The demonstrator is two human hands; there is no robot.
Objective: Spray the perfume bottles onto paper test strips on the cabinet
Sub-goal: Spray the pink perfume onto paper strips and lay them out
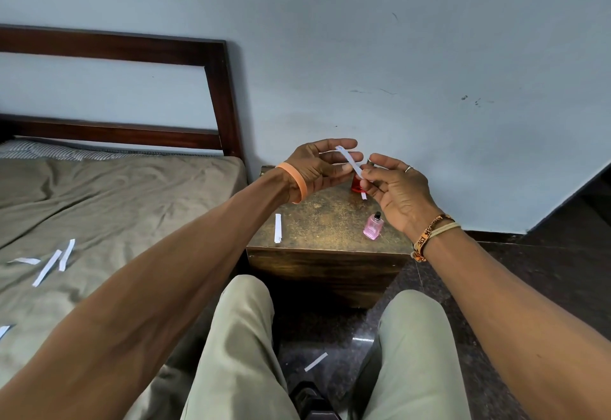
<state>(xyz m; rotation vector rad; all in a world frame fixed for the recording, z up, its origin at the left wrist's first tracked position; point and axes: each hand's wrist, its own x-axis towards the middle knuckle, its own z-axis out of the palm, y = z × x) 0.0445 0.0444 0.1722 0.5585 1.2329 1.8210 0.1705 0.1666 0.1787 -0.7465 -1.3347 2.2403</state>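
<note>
Both hands (317, 168) (396, 191) grip one paper strip (349, 160) above cabinet (324, 221) — pink-filled bottle (373, 226) beside.

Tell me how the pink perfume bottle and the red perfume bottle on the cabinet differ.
The pink bottle stands in full view near the cabinet's front edge; the red bottle sits farther back, near the wall. The pink bottle is pale and its dark cap shows; the red bottle is deep red and mostly hidden behind the right hand and the paper strip, so its top cannot be seen. Both are small, see-through and untouched on the cabinet.
</note>
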